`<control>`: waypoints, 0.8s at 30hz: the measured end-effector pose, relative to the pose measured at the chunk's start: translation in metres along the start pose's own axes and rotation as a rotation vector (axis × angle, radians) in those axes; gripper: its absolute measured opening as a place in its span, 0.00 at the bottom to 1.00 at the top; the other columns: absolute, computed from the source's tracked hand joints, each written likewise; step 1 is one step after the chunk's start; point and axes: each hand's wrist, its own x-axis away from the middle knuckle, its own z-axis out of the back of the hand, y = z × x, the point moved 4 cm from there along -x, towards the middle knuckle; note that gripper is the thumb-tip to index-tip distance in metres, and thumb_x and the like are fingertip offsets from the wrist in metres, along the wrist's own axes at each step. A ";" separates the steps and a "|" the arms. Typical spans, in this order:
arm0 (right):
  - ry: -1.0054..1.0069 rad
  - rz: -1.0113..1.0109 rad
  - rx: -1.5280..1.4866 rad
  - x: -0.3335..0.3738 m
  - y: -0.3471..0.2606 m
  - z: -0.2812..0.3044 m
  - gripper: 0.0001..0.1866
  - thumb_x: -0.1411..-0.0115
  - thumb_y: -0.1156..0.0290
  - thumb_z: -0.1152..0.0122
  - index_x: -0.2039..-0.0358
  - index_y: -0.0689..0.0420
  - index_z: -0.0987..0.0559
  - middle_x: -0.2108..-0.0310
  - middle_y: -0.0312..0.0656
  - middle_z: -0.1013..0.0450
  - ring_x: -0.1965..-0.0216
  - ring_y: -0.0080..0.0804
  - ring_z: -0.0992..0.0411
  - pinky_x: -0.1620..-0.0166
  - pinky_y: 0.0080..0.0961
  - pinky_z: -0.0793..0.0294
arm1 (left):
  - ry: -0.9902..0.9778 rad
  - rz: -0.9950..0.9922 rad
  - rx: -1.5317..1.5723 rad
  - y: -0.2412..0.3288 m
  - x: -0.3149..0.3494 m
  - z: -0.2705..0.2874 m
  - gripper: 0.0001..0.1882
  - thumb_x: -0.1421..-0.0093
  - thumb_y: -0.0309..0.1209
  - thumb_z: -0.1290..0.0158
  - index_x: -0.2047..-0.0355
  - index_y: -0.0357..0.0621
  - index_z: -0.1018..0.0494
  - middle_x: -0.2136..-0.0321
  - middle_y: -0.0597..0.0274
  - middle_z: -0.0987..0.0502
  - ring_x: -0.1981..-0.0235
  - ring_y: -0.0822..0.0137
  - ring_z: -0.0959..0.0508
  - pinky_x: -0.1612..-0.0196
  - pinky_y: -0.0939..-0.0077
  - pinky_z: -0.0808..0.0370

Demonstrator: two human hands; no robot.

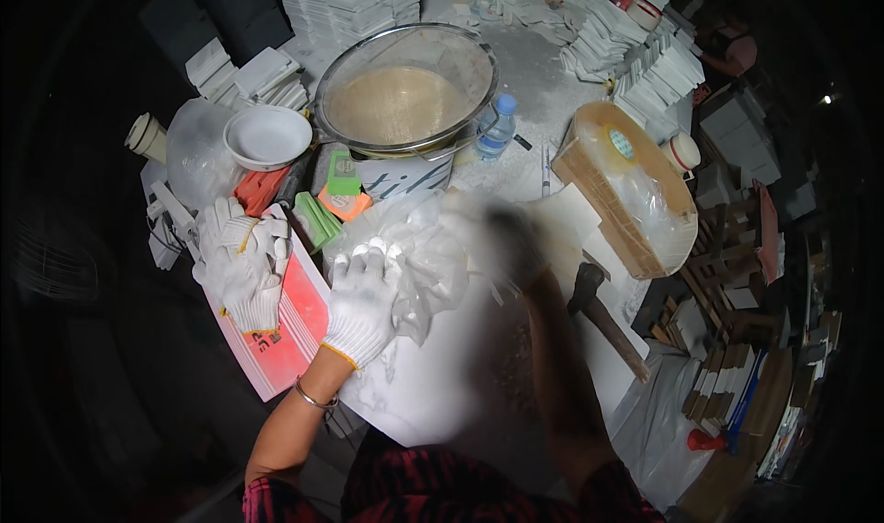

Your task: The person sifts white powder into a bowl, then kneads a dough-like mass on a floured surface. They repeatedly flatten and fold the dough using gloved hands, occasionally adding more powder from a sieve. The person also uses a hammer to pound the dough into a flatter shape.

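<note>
My left hand [364,293], in a white knit glove with a yellow cuff, has its fingers bent over the edge of a crumpled clear plastic bag [428,270] and grips it. The bag lies bunched on a white slab [414,376]; its contents are hard to make out. Just right of the bag is my right hand [516,247], smeared by motion and looking dark. Its fingers are not readable, nor whether anything is in them. A hammer [603,316] with a wooden handle lies to the right of that hand.
Behind the bag, a large metal basin [401,86] of tan liquid rests on a bucket [405,173]. White gloves [244,256] lie on a pink-and-white box [276,330] at left. A cardboard box [631,187], water bottle [497,127] and stacked tiles [354,3] surround the work area.
</note>
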 end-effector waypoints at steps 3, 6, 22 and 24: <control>0.047 -0.417 0.119 -0.023 0.023 -0.007 0.15 0.39 0.65 0.35 0.54 0.58 0.18 0.54 0.51 0.21 0.54 0.51 0.23 0.51 0.38 0.22 | -0.139 0.033 0.034 -0.001 -0.005 -0.002 0.30 0.52 0.39 0.36 0.51 0.35 0.24 0.51 0.44 0.28 0.50 0.44 0.26 0.42 0.46 0.32; -0.134 -0.640 0.153 -0.037 0.020 -0.045 0.17 0.42 0.63 0.32 0.55 0.57 0.17 0.54 0.51 0.21 0.54 0.52 0.23 0.51 0.38 0.22 | -0.063 0.104 0.078 -0.003 -0.007 0.005 0.23 0.50 0.38 0.36 0.55 0.39 0.22 0.54 0.47 0.25 0.51 0.46 0.24 0.45 0.52 0.28; 0.206 -0.234 -0.208 -0.006 -0.102 -0.046 0.17 0.42 0.69 0.34 0.52 0.60 0.18 0.66 0.46 0.24 0.64 0.44 0.22 0.59 0.37 0.22 | 0.075 0.341 0.259 -0.052 -0.023 -0.017 0.13 0.39 0.38 0.47 0.63 0.43 0.21 0.67 0.44 0.20 0.64 0.45 0.18 0.64 0.57 0.22; 0.240 -0.289 -0.194 -0.007 -0.092 -0.039 0.25 0.43 0.66 0.32 0.46 0.63 0.22 0.63 0.48 0.24 0.61 0.46 0.23 0.55 0.36 0.23 | -0.012 0.523 0.369 -0.047 -0.024 -0.007 0.14 0.43 0.40 0.44 0.63 0.45 0.20 0.67 0.44 0.19 0.63 0.43 0.18 0.62 0.53 0.22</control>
